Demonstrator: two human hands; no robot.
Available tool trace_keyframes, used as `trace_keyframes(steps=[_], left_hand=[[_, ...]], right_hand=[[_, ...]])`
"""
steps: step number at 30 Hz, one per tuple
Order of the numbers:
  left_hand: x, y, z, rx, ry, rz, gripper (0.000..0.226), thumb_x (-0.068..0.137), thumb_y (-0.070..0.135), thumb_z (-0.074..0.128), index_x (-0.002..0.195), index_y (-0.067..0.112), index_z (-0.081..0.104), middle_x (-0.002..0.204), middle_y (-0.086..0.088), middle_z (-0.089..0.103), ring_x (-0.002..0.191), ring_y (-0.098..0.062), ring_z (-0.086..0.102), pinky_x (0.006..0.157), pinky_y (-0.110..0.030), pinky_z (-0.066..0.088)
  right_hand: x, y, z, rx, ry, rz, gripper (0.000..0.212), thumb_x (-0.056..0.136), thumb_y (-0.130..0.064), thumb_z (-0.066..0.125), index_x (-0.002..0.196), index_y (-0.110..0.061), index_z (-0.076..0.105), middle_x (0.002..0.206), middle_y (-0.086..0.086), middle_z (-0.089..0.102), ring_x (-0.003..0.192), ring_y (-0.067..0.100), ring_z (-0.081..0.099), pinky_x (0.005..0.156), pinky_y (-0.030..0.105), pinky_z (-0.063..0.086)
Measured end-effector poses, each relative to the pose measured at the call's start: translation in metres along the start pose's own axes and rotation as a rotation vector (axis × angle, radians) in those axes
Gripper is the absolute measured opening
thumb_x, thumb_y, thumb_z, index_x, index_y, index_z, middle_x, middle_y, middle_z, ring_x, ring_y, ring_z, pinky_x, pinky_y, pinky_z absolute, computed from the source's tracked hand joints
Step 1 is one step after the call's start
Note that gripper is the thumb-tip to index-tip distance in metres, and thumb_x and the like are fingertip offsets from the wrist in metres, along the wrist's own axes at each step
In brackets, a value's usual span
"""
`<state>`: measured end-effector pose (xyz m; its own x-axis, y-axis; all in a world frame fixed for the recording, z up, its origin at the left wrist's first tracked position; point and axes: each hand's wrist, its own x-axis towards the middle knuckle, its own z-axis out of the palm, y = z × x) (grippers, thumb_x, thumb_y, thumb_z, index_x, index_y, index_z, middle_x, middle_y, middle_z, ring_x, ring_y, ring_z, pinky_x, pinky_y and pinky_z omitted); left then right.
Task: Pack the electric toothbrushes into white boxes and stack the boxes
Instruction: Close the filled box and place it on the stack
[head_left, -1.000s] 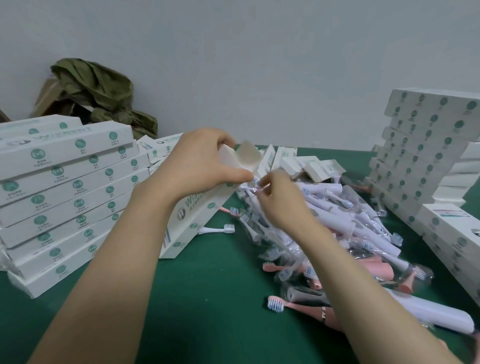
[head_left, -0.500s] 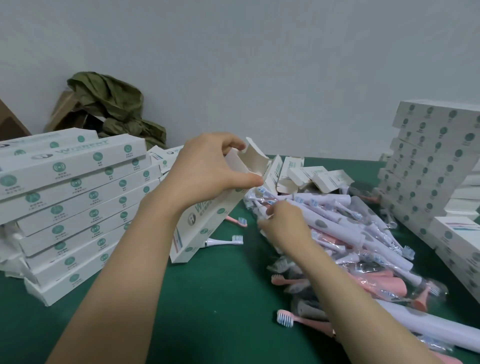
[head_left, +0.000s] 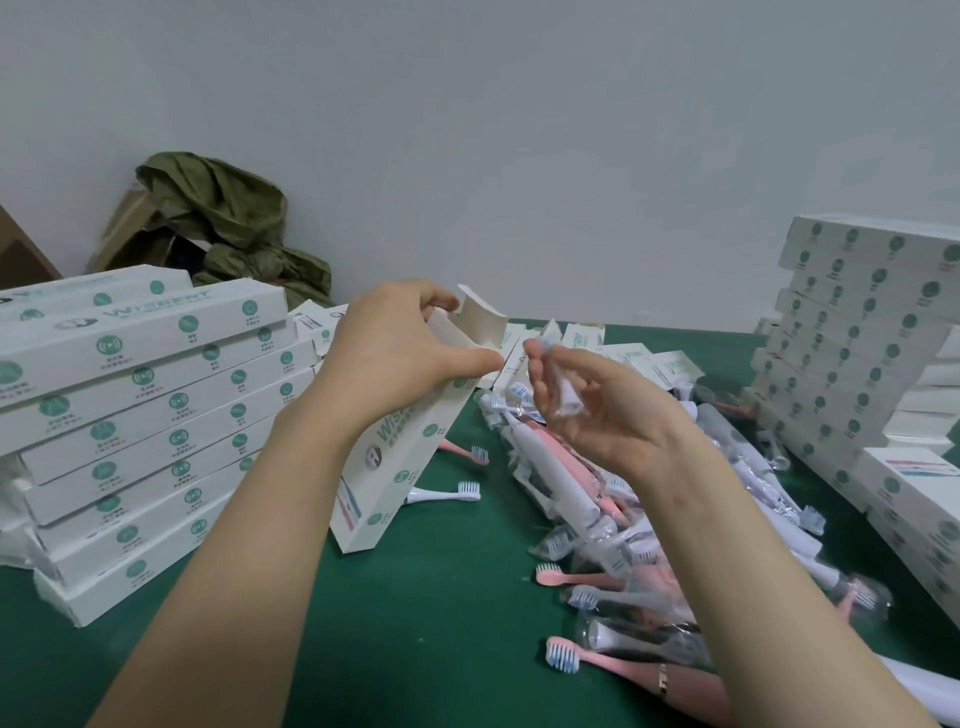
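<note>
An open white box (head_left: 402, 447) is being gripped at its flap end by the left hand (head_left: 400, 353), its lower end on the green table (head_left: 415, 623). A small bagged part (head_left: 563, 387) is being pinched loosely by the right hand (head_left: 608, 410). Filled stacks (head_left: 140, 415) are standing at both sides; many loose toothbrushes (head_left: 597, 499) are awaiting packing.

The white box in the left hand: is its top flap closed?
No, the white box held by the left hand has its top flap standing open.

wall (head_left: 519, 130): plain grey | table (head_left: 415, 649): green (matte) | light: even
</note>
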<state>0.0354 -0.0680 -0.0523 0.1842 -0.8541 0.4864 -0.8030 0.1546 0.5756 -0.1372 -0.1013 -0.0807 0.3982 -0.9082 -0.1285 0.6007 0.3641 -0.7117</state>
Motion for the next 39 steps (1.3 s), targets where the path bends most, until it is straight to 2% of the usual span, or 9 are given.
trace_keyframes(steps=[4, 8, 14, 20, 24, 28, 32, 36, 39], left_hand=[[0.000, 0.002, 0.006, 0.031, -0.038, 0.013, 0.066, 0.057, 0.049, 0.080, 0.116, 0.025, 0.064, 0.110, 0.006, 0.066, 0.102, -0.011, 0.059, 0.085, -0.028, 0.046], [-0.002, 0.007, 0.013, 0.086, -0.073, 0.068, 0.059, 0.060, 0.048, 0.067, 0.114, 0.025, 0.064, 0.105, 0.002, 0.066, 0.095, -0.018, 0.058, 0.071, -0.027, 0.039], [-0.006, 0.013, 0.014, 0.058, -0.077, 0.097, 0.064, 0.052, 0.052, 0.080, 0.110, 0.030, 0.065, 0.099, 0.012, 0.061, 0.092, -0.009, 0.057, 0.068, -0.019, 0.041], [-0.009, 0.020, 0.013, -0.005, -0.130, 0.131, 0.065, 0.053, 0.048, 0.083, 0.113, 0.029, 0.065, 0.103, 0.012, 0.065, 0.097, -0.006, 0.060, 0.079, -0.023, 0.047], [-0.009, 0.021, 0.010, -0.047, -0.187, 0.165, 0.062, 0.050, 0.049, 0.083, 0.109, 0.035, 0.067, 0.089, 0.020, 0.064, 0.086, 0.012, 0.055, 0.065, -0.003, 0.038], [-0.010, 0.020, 0.013, -0.060, -0.170, 0.152, 0.043, 0.054, 0.042, 0.081, 0.094, 0.033, 0.070, 0.079, 0.011, 0.067, 0.076, 0.003, 0.059, 0.064, -0.016, 0.047], [-0.009, 0.020, 0.015, -0.079, -0.147, 0.113, 0.052, 0.047, 0.050, 0.075, 0.096, 0.032, 0.068, 0.084, 0.012, 0.069, 0.083, 0.000, 0.063, 0.069, -0.021, 0.050], [-0.010, 0.022, 0.014, -0.074, -0.121, 0.131, 0.049, 0.047, 0.049, 0.072, 0.093, 0.032, 0.067, 0.082, 0.009, 0.069, 0.081, -0.003, 0.063, 0.069, -0.024, 0.050], [-0.010, 0.019, 0.013, -0.032, -0.178, 0.189, 0.050, 0.053, 0.044, 0.078, 0.101, 0.036, 0.066, 0.084, 0.020, 0.064, 0.086, 0.011, 0.056, 0.067, -0.006, 0.043]], right_hand=[[-0.016, -0.006, 0.021, -0.291, -0.124, -0.331, 0.018, 0.065, -0.013, 0.069, 0.083, -0.015, 0.072, 0.079, -0.004, 0.068, 0.070, 0.006, 0.060, 0.061, 0.017, 0.047], [-0.029, 0.000, 0.037, -0.384, -0.221, -0.443, 0.020, 0.081, 0.001, 0.064, 0.097, -0.012, 0.067, 0.071, -0.003, 0.062, 0.053, 0.005, 0.056, 0.050, 0.017, 0.042], [-0.023, 0.000, 0.029, -0.486, 0.223, -0.662, 0.011, 0.088, 0.000, 0.061, 0.090, -0.010, 0.056, 0.074, 0.007, 0.059, 0.057, 0.014, 0.060, 0.067, 0.025, 0.058], [-0.020, 0.000, 0.022, -0.742, 0.288, -0.835, 0.012, 0.082, -0.006, 0.067, 0.081, -0.017, 0.062, 0.077, 0.007, 0.070, 0.068, 0.019, 0.069, 0.070, 0.035, 0.059], [-0.015, 0.002, 0.021, -0.836, 0.296, -0.819, 0.013, 0.077, -0.011, 0.073, 0.078, -0.021, 0.065, 0.071, 0.005, 0.069, 0.073, 0.022, 0.069, 0.076, 0.044, 0.056], [-0.014, 0.009, 0.021, -1.117, 0.181, -0.785, 0.007, 0.083, -0.019, 0.068, 0.087, -0.024, 0.071, 0.072, -0.013, 0.068, 0.070, -0.002, 0.063, 0.066, 0.021, 0.051], [-0.013, 0.008, 0.020, -1.145, 0.218, -0.898, 0.021, 0.086, -0.020, 0.065, 0.106, -0.023, 0.067, 0.073, -0.016, 0.062, 0.068, -0.006, 0.057, 0.065, 0.011, 0.045], [-0.016, 0.006, 0.020, -1.227, 0.167, -0.940, 0.001, 0.085, -0.014, 0.067, 0.084, -0.013, 0.067, 0.072, -0.010, 0.064, 0.066, 0.000, 0.058, 0.064, 0.016, 0.045], [-0.014, 0.003, 0.016, -1.526, 0.015, -0.845, 0.015, 0.091, -0.013, 0.058, 0.082, -0.010, 0.070, 0.085, -0.009, 0.057, 0.077, 0.012, 0.053, 0.072, 0.025, 0.039]])
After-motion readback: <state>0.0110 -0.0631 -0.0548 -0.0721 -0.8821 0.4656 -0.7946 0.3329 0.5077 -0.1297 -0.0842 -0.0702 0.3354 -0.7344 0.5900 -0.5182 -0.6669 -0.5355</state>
